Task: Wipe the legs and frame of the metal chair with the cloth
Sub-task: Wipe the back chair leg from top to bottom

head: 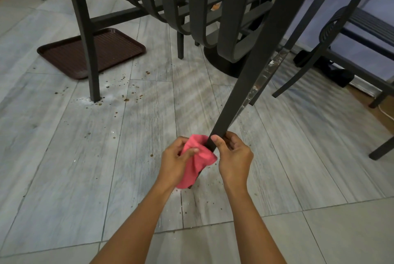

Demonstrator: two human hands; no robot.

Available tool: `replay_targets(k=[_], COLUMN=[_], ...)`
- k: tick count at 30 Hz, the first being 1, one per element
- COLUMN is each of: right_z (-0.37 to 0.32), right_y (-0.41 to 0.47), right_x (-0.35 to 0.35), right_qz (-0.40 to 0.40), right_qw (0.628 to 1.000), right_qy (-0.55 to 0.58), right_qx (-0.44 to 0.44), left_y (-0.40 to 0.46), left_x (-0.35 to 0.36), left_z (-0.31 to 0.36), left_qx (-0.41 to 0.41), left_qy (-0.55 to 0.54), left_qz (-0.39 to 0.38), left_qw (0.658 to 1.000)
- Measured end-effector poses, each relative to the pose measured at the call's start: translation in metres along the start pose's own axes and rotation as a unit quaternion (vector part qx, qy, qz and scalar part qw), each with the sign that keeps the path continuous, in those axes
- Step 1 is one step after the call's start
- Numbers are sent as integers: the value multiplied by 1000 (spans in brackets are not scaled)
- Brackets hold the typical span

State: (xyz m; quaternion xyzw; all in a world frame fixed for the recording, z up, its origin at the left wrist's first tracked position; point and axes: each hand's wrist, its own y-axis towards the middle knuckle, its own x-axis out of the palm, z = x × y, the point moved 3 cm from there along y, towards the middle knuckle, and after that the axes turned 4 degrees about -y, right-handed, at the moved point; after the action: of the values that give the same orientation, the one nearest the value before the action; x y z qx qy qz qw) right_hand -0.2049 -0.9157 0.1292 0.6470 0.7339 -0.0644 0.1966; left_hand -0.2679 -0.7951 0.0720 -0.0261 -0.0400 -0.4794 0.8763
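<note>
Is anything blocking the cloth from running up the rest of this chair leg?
Only the right hand: it grips the chair leg just above the pink cloth, which the left hand holds around the leg's lower end. Above that grip the leg looks bare.

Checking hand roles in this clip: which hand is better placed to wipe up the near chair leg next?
The left hand: it holds the pink cloth against the leg near its foot. The right hand grips the leg bare, steadying it.
</note>
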Motion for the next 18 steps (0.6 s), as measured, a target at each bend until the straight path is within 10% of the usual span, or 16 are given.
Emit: replay_targets(k=[18], right_z=[0], right_y=[-2], right_x=[1], right_qz=[13], right_qw=[1000], right_qy=[-11], right_qx=[-8], left_y=[-3], left_x=[7], left_z=[-63], left_qx=[-106], left_qy=[34], left_qz=[-40], left_qw=[993])
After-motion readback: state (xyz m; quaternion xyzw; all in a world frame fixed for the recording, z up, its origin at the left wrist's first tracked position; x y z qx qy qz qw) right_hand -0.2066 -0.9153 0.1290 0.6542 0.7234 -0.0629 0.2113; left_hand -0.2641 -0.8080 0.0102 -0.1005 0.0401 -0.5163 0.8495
